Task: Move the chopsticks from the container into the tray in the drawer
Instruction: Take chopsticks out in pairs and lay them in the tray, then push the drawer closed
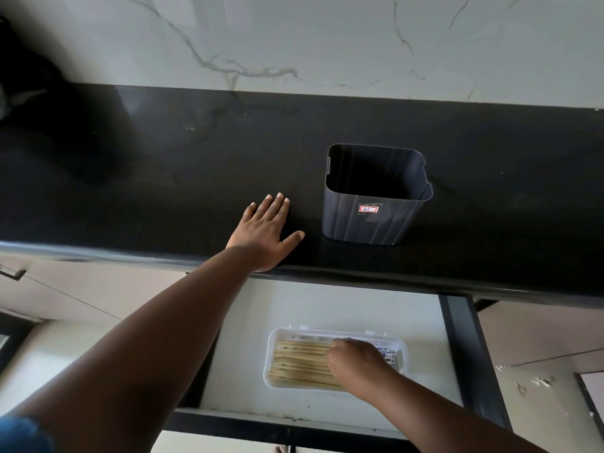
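A dark grey plastic container (pixel 372 220) with a small red sticker stands upright on the black countertop (pixel 163 178), and nothing shows inside it. Below, the drawer (pixel 327 308) is pulled out with a white tray (pixel 273 361) in it. Several pale wooden chopsticks (pixel 300 364) lie side by side in the tray. My right hand (pixel 356 361) is down in the tray, fingers curled over the right ends of the chopsticks. My left hand (pixel 264 233) rests flat on the counter edge, fingers spread, left of the container.
A marble wall (pixel 294 44) rises behind the counter. The drawer's dark side rail (pixel 464 341) runs along its right. Pale cabinet fronts (pixel 81 289) sit below the counter at left, with a handle (pixel 13 273). Something dark and blurred (pixel 23 76) lies at far left.
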`<state>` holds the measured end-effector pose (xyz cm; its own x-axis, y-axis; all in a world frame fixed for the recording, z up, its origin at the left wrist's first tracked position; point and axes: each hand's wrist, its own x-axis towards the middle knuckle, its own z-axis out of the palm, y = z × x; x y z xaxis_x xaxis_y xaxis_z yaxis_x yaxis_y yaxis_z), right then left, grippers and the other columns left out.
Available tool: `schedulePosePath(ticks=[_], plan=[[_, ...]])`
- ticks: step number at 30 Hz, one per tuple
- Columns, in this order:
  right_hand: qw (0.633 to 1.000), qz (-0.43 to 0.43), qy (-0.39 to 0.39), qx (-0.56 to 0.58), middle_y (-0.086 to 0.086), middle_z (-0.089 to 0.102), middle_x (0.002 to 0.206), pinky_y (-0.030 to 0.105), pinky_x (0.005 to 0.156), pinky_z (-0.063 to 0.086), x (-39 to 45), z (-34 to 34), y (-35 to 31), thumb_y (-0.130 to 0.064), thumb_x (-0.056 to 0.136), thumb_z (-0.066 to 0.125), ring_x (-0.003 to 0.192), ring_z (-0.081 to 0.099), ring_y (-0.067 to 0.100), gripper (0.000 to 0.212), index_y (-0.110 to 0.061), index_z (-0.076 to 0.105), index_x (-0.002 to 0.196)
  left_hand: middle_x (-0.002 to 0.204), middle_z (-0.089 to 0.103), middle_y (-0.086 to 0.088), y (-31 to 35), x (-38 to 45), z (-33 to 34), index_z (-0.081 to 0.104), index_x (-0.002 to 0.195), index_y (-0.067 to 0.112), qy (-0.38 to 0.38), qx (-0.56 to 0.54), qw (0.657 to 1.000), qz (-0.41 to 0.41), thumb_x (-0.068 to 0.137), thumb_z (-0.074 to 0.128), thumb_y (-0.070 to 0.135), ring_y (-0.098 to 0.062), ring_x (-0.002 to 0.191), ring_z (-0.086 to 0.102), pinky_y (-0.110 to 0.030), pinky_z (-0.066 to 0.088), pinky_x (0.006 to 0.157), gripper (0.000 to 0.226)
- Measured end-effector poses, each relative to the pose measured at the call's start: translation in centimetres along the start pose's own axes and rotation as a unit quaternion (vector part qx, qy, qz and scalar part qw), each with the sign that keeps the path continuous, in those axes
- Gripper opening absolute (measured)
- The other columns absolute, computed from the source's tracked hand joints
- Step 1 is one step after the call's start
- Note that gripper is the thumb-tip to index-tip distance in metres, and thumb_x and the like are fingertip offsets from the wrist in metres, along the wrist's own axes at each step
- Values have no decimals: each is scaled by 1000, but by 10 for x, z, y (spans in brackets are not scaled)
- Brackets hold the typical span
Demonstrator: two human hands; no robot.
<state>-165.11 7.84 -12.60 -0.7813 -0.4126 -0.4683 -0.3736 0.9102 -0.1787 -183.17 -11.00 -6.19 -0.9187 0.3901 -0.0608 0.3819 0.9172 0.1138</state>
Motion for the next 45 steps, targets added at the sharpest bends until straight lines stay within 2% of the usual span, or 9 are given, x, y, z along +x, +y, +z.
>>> schedulePosePath(ticks=[11, 15, 22, 26, 28, 31, 36, 40, 45], plan=[[996, 80, -14, -25, 7, 59, 84, 33, 61, 41, -3, 11, 10, 11, 78, 48, 83, 61, 28, 19, -6, 58, 75, 163, -4, 0, -3, 2, 5, 1, 155, 18, 6, 2, 1000, 4, 93, 15, 66, -16, 149, -10, -39, -4, 120, 80], [989, 114, 89, -1, 1, 67, 97, 31, 82, 47, -28, 3, 13, -15, 90, 46, 101, 61, 24, 20, -18, 61, 78, 163, -3, -3, -2, 1, 5, 3, 155, 16, 4, -4, 1000, 8, 90, 13, 71, -18, 149, -8, -41, -2, 121, 85], [965, 162, 197, 54, -6, 67, 97, 23, 60, 41, -85, -2, 4, -36, 95, 45, 84, 63, 14, 24, -28, 67, 102, 163, -3, -5, 5, -43, 8, 1, 154, 14, 4, 6, 999, 33, 88, 5, 72, -20, 149, -8, -41, -3, 120, 88], [950, 151, 259, 82, -12, 67, 117, 22, 75, 48, -123, 7, -9, -45, 97, 45, 102, 63, 9, 32, -31, 64, 119, 158, -23, -7, 21, -115, 16, -16, 151, 14, -29, -5, 998, 52, 84, 2, 75, -22, 143, -28, -39, -18, 116, 92], [954, 137, 256, 78, -10, 62, 130, 22, 92, 45, -131, 17, -12, -53, 98, 40, 118, 56, 10, 44, -28, 60, 128, 155, -31, -8, 32, -150, 26, -22, 149, 17, -61, -49, 994, 71, 82, 0, 78, -22, 138, -37, -36, -27, 109, 93], [957, 109, 267, 18, 1, 53, 143, 32, 112, 30, -162, 38, -24, -58, 97, 33, 136, 45, 23, 59, -19, 56, 136, 156, -31, -6, 53, -216, 32, -23, 149, 19, 21, -64, 992, 104, 82, -2, 79, -19, 139, -37, -34, -33, 107, 93], [967, 114, 228, -25, 12, 50, 145, 38, 111, 18, -212, 78, -33, -57, 98, 22, 132, 47, 34, 69, -10, 53, 138, 161, 0, -15, 89, -300, 64, 2, 153, 7, 85, -21, 992, 92, 92, 22, 69, -30, 148, -9, -48, -4, 116, 89], [965, 122, 228, -50, 11, 43, 149, 33, 112, 8, -232, 92, -27, -53, 99, 21, 135, 44, 34, 69, -6, 47, 141, 159, 8, -16, 82, -327, 89, 11, 151, 7, 42, 59, 995, 71, 90, 27, 67, -33, 148, -2, -47, -3, 116, 87], [969, 127, 209, -47, 0, -21, 157, 30, 117, -12, -225, 101, -15, -55, 99, 25, 149, -11, 23, 77, -14, -15, 151, 155, -25, -8, 74, -326, 90, -20, 148, 15, 17, 104, 993, 48, 91, 24, 68, -30, 144, -23, -44, -23, 113, 89]])
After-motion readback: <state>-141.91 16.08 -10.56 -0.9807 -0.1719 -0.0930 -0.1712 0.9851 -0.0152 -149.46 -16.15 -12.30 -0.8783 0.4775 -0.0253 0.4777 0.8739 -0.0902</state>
